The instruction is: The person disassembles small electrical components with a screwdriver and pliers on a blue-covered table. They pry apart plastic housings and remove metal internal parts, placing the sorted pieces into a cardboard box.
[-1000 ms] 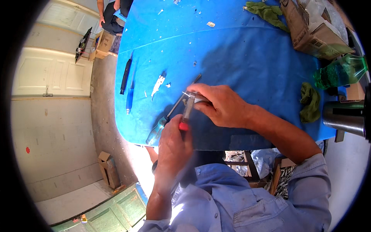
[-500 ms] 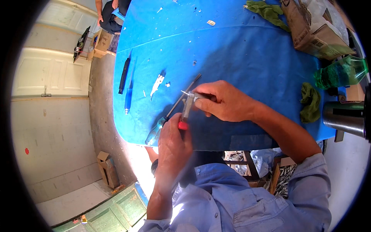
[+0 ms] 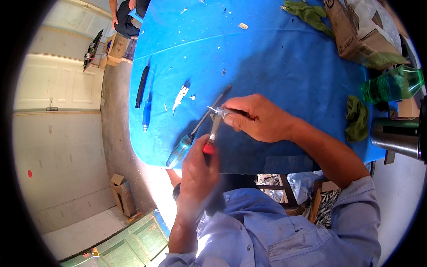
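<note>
1. The left hand [image 3: 195, 171] is clenched on red-handled pliers [image 3: 212, 135] above the near edge of the blue table [image 3: 275, 66].
2. The right hand [image 3: 258, 118] pinches a small metal part [image 3: 218, 111], possibly a connector, at the plier tips.
3. A screwdriver [image 3: 195, 133] lies just beside them.
4. A brown cardboard box [image 3: 356, 33] sits at the far right corner.

Makeshift workshop – blue tarp table [image 3: 275, 58], screwdrivers [image 3: 195, 133]

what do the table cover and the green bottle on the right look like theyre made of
Table cover: probably thin plastic sheeting or tarp, bright blue, faint sheen, creased and littered with white scraps. Green bottle: likely clear-tinted plastic, translucent and glossy, light passing through; glass cannot be ruled out.
</note>
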`<state>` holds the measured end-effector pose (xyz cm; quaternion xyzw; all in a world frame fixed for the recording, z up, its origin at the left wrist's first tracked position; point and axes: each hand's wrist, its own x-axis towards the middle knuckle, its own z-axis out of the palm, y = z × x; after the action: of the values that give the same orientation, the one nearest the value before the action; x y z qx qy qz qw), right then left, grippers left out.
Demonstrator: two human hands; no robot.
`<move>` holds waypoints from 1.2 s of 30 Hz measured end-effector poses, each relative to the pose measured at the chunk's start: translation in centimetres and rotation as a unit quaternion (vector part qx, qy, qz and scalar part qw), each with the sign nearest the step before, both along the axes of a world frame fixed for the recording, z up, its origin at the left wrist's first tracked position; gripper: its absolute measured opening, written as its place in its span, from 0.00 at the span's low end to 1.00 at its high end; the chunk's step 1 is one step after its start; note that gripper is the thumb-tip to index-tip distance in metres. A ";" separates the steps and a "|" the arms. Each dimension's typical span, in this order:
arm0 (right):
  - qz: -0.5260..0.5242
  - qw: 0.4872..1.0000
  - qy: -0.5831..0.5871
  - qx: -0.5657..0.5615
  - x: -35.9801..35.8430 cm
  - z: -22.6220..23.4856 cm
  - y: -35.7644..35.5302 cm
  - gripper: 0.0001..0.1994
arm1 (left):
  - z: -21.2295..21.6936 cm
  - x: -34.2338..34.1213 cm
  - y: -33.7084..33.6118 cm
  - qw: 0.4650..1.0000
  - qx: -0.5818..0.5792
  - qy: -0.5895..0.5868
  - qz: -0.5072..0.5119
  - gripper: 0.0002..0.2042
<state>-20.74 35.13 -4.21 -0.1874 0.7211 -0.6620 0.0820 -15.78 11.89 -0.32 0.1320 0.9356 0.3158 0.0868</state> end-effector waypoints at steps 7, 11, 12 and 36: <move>-0.053 0.998 0.010 0.013 0.0 0.2 -0.1 0.09 | 1.1 0.2 0.8 0.999 0.024 -0.013 0.037 0.14; -0.075 0.997 0.016 0.012 -0.1 0.5 -0.4 0.11 | 1.5 0.7 0.0 0.996 0.051 -0.034 0.063 0.15; -0.077 0.997 0.020 0.007 -0.1 0.4 -0.5 0.11 | 1.9 0.4 -0.5 0.991 0.095 -0.053 0.079 0.15; -0.071 0.938 -0.218 -0.262 1.1 4.8 -1.2 0.15 | 5.6 5.2 -9.5 0.915 0.366 -0.085 0.147 0.16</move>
<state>-19.68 33.89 0.55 -0.0020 0.4984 -0.8559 0.1378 -10.53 2.37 5.29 -0.0122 0.7521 0.6558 0.0644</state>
